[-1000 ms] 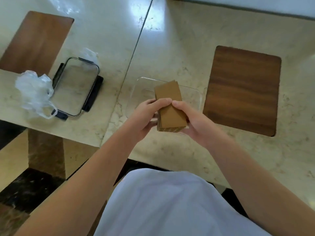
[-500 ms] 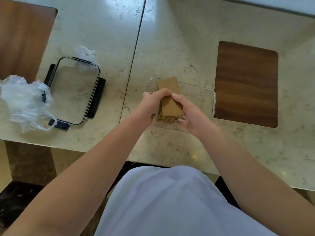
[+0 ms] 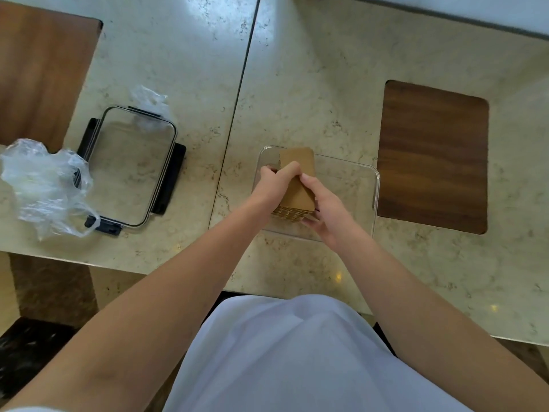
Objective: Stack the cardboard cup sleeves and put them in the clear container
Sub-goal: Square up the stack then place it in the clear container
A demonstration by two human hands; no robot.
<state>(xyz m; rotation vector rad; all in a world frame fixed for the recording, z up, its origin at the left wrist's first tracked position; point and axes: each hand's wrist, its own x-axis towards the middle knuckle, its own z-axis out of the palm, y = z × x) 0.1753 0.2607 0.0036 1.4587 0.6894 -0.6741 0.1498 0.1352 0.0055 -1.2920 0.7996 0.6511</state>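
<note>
A stack of brown cardboard cup sleeves [image 3: 298, 179] sits in the left half of the clear container [image 3: 375, 188], which stands on the marble table in front of me. My left hand [image 3: 274, 185] grips the stack from its left side, fingers curled over the top. From the right, my right hand [image 3: 322, 206] holds the stack, thumb on top and fingers under its near end. The corrugated edges of the sleeves show at the near end, between both hands.
The container's lid [image 3: 130, 165] with black clips lies on the table to the left. A crumpled clear plastic bag [image 3: 44, 185] lies beside it at the left edge. A dark wooden inlay [image 3: 433, 156] lies right of the container. The table's near edge runs just below my forearms.
Both hands have lowered the stack of sleeves further into the left part of the clear container. The view has shifted, so the table now sits lower and further away.
</note>
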